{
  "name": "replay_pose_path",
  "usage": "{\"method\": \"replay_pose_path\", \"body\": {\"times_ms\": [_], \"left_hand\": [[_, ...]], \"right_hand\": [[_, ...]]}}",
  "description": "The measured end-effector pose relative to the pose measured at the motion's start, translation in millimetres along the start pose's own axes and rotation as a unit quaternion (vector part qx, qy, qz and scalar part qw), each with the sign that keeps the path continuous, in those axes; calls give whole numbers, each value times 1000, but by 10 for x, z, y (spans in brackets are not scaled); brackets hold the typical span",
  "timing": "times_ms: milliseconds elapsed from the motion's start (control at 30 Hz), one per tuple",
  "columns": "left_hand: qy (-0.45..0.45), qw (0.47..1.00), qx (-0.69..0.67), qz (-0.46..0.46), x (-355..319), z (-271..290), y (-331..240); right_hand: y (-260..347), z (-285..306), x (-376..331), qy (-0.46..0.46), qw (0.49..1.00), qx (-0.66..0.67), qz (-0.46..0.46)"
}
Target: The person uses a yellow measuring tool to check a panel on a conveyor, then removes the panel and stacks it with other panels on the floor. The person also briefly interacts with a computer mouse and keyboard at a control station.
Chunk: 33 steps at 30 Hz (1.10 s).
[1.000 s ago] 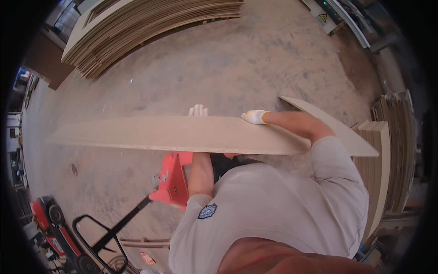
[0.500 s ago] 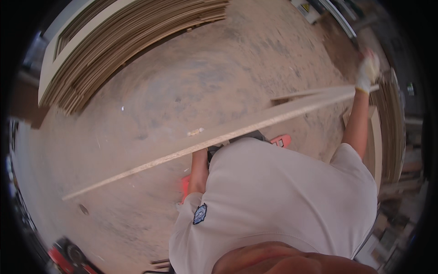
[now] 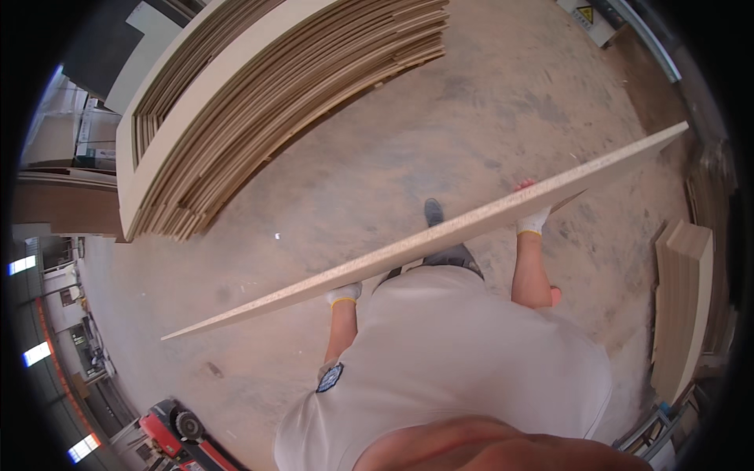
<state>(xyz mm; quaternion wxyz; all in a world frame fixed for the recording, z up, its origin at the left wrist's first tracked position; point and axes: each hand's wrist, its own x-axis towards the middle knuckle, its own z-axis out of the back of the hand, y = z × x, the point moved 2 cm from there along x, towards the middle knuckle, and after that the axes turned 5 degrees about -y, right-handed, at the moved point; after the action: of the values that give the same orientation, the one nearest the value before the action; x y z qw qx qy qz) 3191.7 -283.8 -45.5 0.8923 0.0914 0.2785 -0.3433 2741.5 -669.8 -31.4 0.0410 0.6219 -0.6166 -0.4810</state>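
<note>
A long particleboard panel (image 3: 440, 233) runs slantwise across the view, its pale speckled edge turned up and its far right end highest. My left hand (image 3: 344, 293), in a white glove with a yellow cuff, supports it left of my body; its fingers are largely hidden by the board. My right hand (image 3: 534, 220), gloved the same way with bare fingertips, grips the panel right of my body. Those fingertips show past the board's far edge. Beneath the panel, a dark shoe (image 3: 433, 212) is on the floor.
A tall stack of thin boards (image 3: 275, 118) stands at the far left. More stacked panels (image 3: 682, 306) are at the right. A red and black wheeled machine (image 3: 184, 436) sits at the lower left. A metal-edged unit (image 3: 648, 39) with a warning sign is at the upper right.
My right hand has come from the panel's right end inward to grip it nearer my body. The far-left stack and the wheeled machine now show further into view.
</note>
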Motion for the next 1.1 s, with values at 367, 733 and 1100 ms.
{"method": "replay_pose_path", "body": {"times_ms": [367, 733, 1100], "left_hand": [[-121, 160, -979, 45, 1212, 2434, -556], [-173, 229, -957, 32, 3327, 4621, 34], [-183, 282, -932, 134, 5088, 6312, 25]], "right_hand": [[-834, -2682, 883, 14, 998, 23, -62], [-1755, -5735, 1020, 101, 979, 73, -159], [-2451, -8360, 1960, 33, 984, -35, -169]]}}
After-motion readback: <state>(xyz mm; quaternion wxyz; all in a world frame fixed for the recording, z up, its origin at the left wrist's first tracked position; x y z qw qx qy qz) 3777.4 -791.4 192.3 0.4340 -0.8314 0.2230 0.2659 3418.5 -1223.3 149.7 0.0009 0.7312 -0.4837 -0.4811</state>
